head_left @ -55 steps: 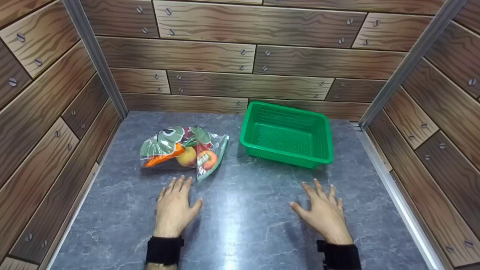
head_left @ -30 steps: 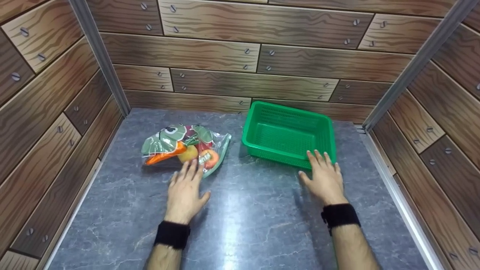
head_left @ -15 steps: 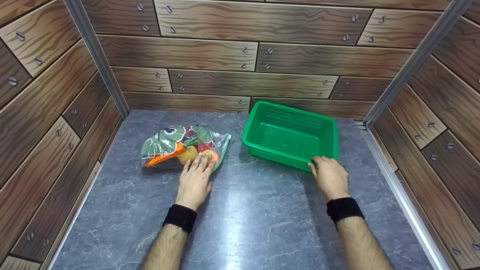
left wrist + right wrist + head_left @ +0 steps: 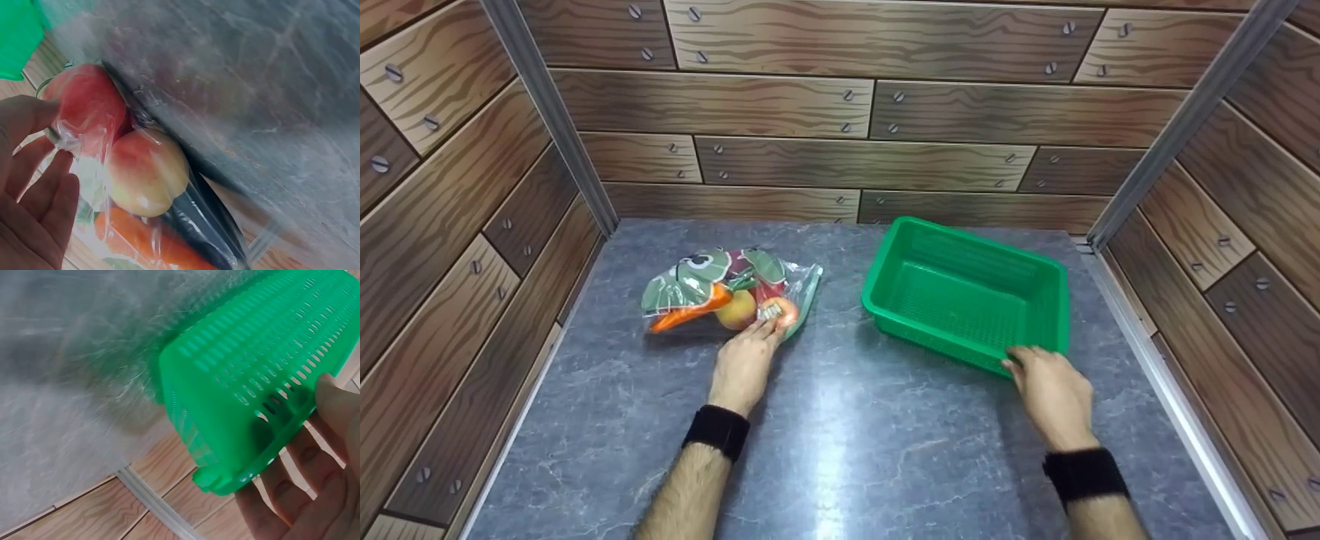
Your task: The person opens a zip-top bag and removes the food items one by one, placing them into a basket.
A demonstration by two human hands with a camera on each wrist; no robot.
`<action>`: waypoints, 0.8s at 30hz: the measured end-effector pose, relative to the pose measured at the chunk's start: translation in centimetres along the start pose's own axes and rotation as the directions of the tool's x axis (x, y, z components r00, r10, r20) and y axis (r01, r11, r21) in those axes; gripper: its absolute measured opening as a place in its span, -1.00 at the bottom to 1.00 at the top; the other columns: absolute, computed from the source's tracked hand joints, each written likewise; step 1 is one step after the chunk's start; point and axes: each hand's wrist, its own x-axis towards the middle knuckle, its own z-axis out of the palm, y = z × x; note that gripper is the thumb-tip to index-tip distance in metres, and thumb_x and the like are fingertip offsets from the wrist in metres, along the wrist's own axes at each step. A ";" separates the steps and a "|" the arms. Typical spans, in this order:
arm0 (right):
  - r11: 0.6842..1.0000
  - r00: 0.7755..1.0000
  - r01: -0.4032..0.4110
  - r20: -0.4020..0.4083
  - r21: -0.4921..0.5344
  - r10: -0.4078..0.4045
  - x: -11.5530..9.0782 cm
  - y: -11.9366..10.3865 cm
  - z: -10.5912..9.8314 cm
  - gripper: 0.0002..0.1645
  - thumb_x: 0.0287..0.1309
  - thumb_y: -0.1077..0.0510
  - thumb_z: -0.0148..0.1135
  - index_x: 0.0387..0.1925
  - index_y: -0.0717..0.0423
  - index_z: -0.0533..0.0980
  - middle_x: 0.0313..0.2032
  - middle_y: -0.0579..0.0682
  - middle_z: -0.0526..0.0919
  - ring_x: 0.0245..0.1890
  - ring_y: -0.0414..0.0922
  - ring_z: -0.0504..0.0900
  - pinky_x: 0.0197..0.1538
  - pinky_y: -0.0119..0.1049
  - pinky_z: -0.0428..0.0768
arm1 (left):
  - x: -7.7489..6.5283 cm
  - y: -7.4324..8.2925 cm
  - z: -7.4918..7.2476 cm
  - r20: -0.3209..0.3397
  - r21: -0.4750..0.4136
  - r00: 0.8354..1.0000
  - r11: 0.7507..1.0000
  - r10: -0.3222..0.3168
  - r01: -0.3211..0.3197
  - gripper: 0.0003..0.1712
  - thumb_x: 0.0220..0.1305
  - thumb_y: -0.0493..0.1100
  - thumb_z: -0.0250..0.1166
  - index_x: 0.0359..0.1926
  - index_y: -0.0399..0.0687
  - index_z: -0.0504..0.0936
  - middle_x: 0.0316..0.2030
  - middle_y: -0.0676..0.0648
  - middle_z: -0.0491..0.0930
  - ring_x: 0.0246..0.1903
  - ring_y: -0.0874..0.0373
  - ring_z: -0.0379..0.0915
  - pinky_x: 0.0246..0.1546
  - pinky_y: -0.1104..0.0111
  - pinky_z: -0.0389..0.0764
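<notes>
A clear zip bag (image 4: 801,289) printed with green leaf shapes lies at the left of the grey table. Through its plastic show an orange carrot (image 4: 690,310), a yellow-red peach (image 4: 736,310) and a pink-red fruit (image 4: 93,104). A long dark vegetable, perhaps an eggplant (image 4: 205,216), lies beneath them in the left wrist view. My left hand (image 4: 744,365) has curled fingers at the bag's front edge, pinching the plastic near the pink-red fruit. With thumb inside and fingers under the rim, my right hand (image 4: 1054,394) grips the near right corner of a green perforated basket (image 4: 941,349).
Wood-patterned panels (image 4: 780,161) wall in the grey marbled table (image 4: 840,442) at the back and both sides. Metal posts (image 4: 556,127) stand at the back corners. A pale metal strip (image 4: 1185,420) runs along the right edge.
Both hands have reached forward; the left has closed on the bag's edge. The right hand has gripped the basket's rim and drawn the basket rightward and nearer. The bag stays about in place.
</notes>
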 end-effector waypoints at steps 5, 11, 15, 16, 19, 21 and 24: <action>0.999 0.997 -0.050 0.057 -0.009 0.050 -3.1 0.8 -1.3 -0.63 0.62 0.00 0.51 0.26 0.10 0.81 0.21 0.31 0.89 0.09 0.44 0.87 -0.01 0.50 0.86 | -0.1 0.0 0.3 -0.069 -0.072 0.998 0.997 0.005 -0.010 -0.65 0.51 -0.32 0.42 0.21 -0.12 0.93 0.23 -0.15 0.93 0.23 -0.10 0.90 0.18 0.02 0.95; 0.991 0.988 -0.125 0.088 -0.049 0.129 -5.5 0.5 -2.4 -0.59 0.60 -0.03 0.53 0.24 0.13 0.82 0.26 0.38 0.86 0.09 0.49 0.87 -0.11 0.44 0.88 | 0.0 -0.1 0.4 -0.096 -0.092 0.995 0.996 0.012 -0.021 -0.73 0.49 -0.36 0.47 0.13 -0.22 0.93 0.18 -0.20 0.94 0.14 -0.13 0.93 0.16 0.03 0.96; 0.992 0.993 -0.114 0.019 -0.060 0.115 -5.8 -0.4 -1.9 -0.59 0.54 -0.03 0.59 0.17 0.18 0.85 0.18 0.42 0.87 0.01 0.46 0.91 -0.30 0.31 0.88 | 0.1 -0.1 0.4 -0.123 -0.067 0.992 0.997 0.019 -0.027 -0.82 0.47 -0.35 0.49 0.01 -0.22 0.93 0.09 -0.18 0.97 0.00 -0.13 0.95 0.01 0.03 0.97; 0.993 0.994 -0.106 -0.002 -0.061 0.106 -5.7 -0.6 -1.7 -0.60 0.53 -0.03 0.60 0.15 0.19 0.85 0.15 0.41 0.89 -0.02 0.44 0.92 -0.33 0.29 0.87 | 0.1 -0.1 0.4 -0.128 -0.059 0.992 0.998 0.018 -0.026 -0.85 0.46 -0.35 0.48 -0.04 -0.21 0.92 0.03 -0.18 0.97 -0.06 -0.14 0.94 -0.05 0.02 0.97; 0.994 0.995 -0.091 -0.038 -0.060 0.089 -5.5 -1.1 -1.3 -0.60 0.53 -0.02 0.61 0.14 0.21 0.86 0.11 0.41 0.90 -0.05 0.42 0.93 -0.34 0.30 0.88 | 0.3 0.0 0.2 -0.137 -0.045 0.991 0.999 0.009 -0.015 -0.94 0.42 -0.37 0.46 -0.19 -0.21 0.86 -0.14 -0.17 0.95 -0.23 -0.15 0.89 -0.21 0.00 0.93; 0.994 0.995 -0.094 -0.044 -0.062 0.091 -5.4 -1.2 -1.3 -0.60 0.54 -0.02 0.61 0.13 0.22 0.86 0.10 0.42 0.90 -0.07 0.41 0.93 -0.35 0.29 0.88 | 0.5 0.1 0.0 -0.131 -0.049 0.991 0.999 -0.006 -0.001 -0.95 0.41 -0.37 0.45 -0.24 -0.20 0.81 -0.22 -0.19 0.92 -0.29 -0.18 0.85 -0.29 -0.03 0.90; 0.993 0.994 -0.103 -0.035 -0.054 0.101 -5.3 -1.3 -1.3 -0.59 0.54 -0.01 0.61 0.14 0.24 0.85 0.10 0.41 0.91 -0.15 0.38 0.93 -0.42 0.25 0.85 | 0.6 0.4 -0.4 -0.126 -0.070 0.992 0.998 -0.013 0.005 -0.96 0.40 -0.38 0.46 -0.22 -0.20 0.80 -0.21 -0.23 0.92 -0.27 -0.20 0.85 -0.31 -0.08 0.90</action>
